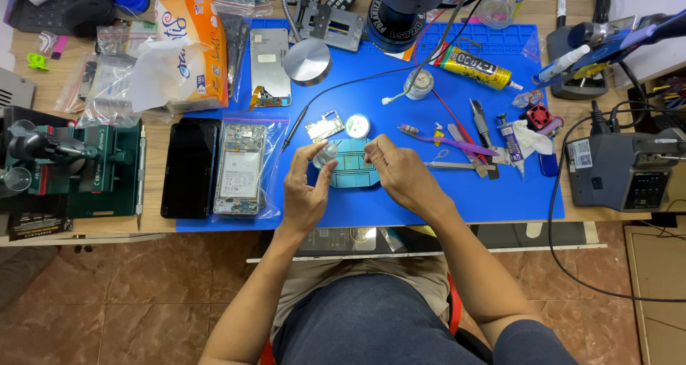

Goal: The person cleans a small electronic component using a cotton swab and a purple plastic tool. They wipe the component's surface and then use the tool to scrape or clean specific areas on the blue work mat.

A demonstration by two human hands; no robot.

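My left hand [306, 190] holds a small clear bottle [325, 155] between thumb and fingers, just above a teal fixture plate [355, 166] on the blue work mat [471, 186]. My right hand [397, 172] hovers beside it, fingers pinched near the plate's right edge; I cannot make out anything in them. A small green circuit board [325, 126] and a round white tin [357, 126] lie just behind the hands.
An opened phone frame [240, 168] in a clear bag and a black phone [190, 166] lie to the left. Tweezers, a brush [446, 140] and a glue tube [475, 66] sit on the right. A soldering station [629, 168] stands far right, a green clamp machine [71, 161] far left.
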